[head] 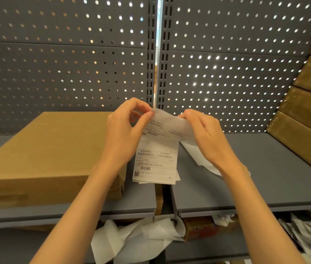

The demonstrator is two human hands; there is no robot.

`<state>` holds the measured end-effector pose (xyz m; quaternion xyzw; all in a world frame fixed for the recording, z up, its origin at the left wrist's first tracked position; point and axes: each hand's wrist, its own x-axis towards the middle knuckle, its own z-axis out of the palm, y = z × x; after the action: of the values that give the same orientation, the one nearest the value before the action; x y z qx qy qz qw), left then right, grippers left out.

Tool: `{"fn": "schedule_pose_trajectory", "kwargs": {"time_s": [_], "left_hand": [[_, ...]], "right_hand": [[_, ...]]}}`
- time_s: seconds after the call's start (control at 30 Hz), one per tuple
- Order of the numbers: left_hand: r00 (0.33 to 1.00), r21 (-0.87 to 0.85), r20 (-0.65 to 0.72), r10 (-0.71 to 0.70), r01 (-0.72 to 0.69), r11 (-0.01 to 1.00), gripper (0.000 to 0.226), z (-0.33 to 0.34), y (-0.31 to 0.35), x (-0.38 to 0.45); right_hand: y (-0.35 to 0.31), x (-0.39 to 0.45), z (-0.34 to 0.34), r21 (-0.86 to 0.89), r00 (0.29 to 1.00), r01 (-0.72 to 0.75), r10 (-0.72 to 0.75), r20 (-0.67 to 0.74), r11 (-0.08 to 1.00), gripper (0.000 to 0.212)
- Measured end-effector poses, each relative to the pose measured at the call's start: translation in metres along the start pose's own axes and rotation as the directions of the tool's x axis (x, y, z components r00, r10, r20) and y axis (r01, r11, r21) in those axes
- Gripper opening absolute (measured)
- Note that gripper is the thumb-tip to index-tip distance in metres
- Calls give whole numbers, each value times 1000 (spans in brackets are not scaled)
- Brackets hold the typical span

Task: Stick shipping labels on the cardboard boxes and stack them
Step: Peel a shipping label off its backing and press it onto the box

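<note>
Both hands are raised over the grey shelf (255, 180), pinching the top edge of a strip of white shipping labels (155, 161) with black print, a barcode and a QR code. My left hand (126, 134) grips the upper left corner. My right hand (206, 134) holds the curled upper right part, which bends away like backing paper. The strip hangs down between my wrists. A flat brown cardboard box (44, 149) lies on top of a short stack at the left, just beside my left forearm. No label shows on its top face.
More brown boxes (307, 103) lean stacked against the right edge. Loose white backing sheets (198, 157) lie on the shelf under my right hand, and more crumpled ones (141, 237) fill the lower shelf. A grey perforated panel (65, 63) closes the back.
</note>
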<state>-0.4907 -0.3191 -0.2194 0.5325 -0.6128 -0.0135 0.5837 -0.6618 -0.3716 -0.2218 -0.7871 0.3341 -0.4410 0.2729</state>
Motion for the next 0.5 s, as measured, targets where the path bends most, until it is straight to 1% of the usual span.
{"fn": "schedule_pose_trajectory", "kwargs": {"time_s": [0.1, 0.27, 0.4, 0.5], "left_hand": [[999, -7, -24, -23, 23, 1000, 6, -1, -2, 2], [998, -14, -57, -34, 34, 999, 8, -3, -6, 7], [997, -15, -66, -48, 47, 999, 8, -1, -8, 8], [996, -21, -72, -54, 53, 998, 6, 1, -9, 9]], "right_hand": [[3, 0, -3, 32, 1000, -12, 12, -27, 999, 39], [11, 0, -10, 186, 995, -58, 73, -75, 981, 37], [18, 1, -11, 166, 991, -70, 87, -101, 984, 31], [21, 1, -12, 141, 992, -44, 60, -115, 989, 24]]}}
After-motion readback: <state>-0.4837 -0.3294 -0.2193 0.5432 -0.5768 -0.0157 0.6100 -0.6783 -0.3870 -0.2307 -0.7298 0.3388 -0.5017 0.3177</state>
